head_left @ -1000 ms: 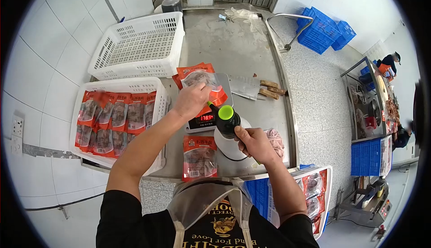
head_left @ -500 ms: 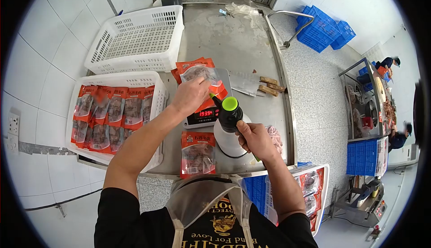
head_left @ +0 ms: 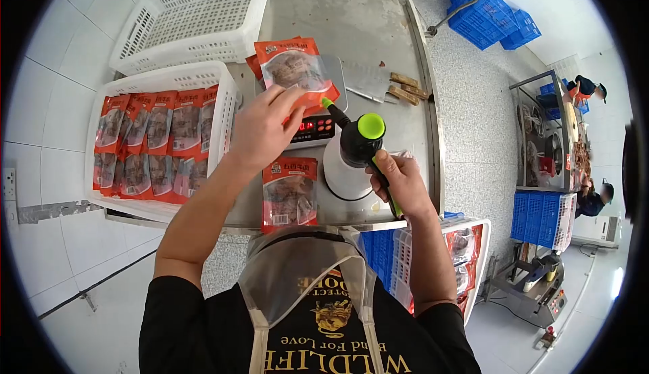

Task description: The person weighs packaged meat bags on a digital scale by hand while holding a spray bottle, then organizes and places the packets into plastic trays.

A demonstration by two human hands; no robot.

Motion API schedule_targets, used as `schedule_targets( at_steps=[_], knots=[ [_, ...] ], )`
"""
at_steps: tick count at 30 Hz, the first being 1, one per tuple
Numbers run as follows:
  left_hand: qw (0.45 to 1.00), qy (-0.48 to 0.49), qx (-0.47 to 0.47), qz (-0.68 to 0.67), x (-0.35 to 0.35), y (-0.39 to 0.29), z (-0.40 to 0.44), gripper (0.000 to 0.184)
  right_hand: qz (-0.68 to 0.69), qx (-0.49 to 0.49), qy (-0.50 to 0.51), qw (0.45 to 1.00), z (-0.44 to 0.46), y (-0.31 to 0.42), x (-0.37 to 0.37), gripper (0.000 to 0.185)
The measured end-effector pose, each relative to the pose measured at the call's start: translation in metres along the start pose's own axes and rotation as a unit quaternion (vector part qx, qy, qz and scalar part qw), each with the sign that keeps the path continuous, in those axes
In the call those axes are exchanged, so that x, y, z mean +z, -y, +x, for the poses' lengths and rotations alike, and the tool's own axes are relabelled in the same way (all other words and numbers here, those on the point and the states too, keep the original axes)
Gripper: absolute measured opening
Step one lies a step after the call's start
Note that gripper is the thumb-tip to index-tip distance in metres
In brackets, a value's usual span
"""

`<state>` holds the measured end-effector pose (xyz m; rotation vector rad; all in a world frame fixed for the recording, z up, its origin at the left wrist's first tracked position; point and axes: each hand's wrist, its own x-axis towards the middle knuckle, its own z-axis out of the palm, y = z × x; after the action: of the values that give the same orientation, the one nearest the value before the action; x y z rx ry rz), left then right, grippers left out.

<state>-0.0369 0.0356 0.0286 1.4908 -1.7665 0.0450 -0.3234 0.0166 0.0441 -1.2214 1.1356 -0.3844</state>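
Observation:
My left hand (head_left: 267, 129) is closed on the near edge of a red-and-clear pouch of meat (head_left: 294, 69). That pouch lies over a digital scale (head_left: 307, 132) with a lit red display, and another red pouch shows beneath it. In my right hand (head_left: 403, 183) is the handle of a white pump spray bottle (head_left: 343, 171) with a black head and green cap. Its green nozzle tip points at the pouch's near edge, close to my left fingers; whether they touch, I cannot tell. A further meat pouch (head_left: 289, 195) lies flat at the table's front edge.
Left stands a white basket (head_left: 162, 201) with rows of filled pouches, a second white basket (head_left: 182, 19) behind it. Cleavers (head_left: 368, 80) with wooden handles lie right of the scale. Blue crates (head_left: 483, 19) stand on the floor; people work at a far-right bench (head_left: 564, 130).
My left hand has shifted from over the pouch to its near edge, uncovering the meat. The spray bottle stays in my right hand, its nozzle still beside the pouch. The whole view has tilted downward.

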Motion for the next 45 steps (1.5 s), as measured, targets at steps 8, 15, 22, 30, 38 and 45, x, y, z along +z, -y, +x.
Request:
schedule_targets(
  at_steps=[8,15,22,30,38,45],
  knots=[
    [0.970,-0.047,-0.194,-0.136,-0.036,-0.021,-0.089,0.021,0.033,-0.036,-0.023,0.999,-0.025,-0.049,-0.032,0.065],
    [0.960,-0.050,-0.243,-0.132,-0.051,-0.014,-0.121,0.019,0.024,-0.087,-0.007,0.996,-0.033,-0.066,-0.031,0.075],
    [0.960,-0.052,-0.237,-0.142,-0.051,-0.022,-0.115,0.019,0.005,-0.078,-0.017,0.997,-0.036,-0.059,-0.024,0.070],
    [0.960,-0.041,-0.235,-0.146,-0.045,-0.022,-0.114,0.019,0.012,-0.056,0.003,0.998,-0.034,-0.035,-0.012,0.059],
    [0.955,-0.033,-0.239,-0.171,-0.047,-0.019,-0.112,0.018,-0.067,0.036,0.003,0.997,0.000,0.018,0.011,0.057],
    [0.937,-0.036,-0.286,-0.197,-0.058,-0.009,-0.118,0.020,-0.110,0.063,0.028,0.992,0.021,0.034,0.021,0.059]
  ],
)
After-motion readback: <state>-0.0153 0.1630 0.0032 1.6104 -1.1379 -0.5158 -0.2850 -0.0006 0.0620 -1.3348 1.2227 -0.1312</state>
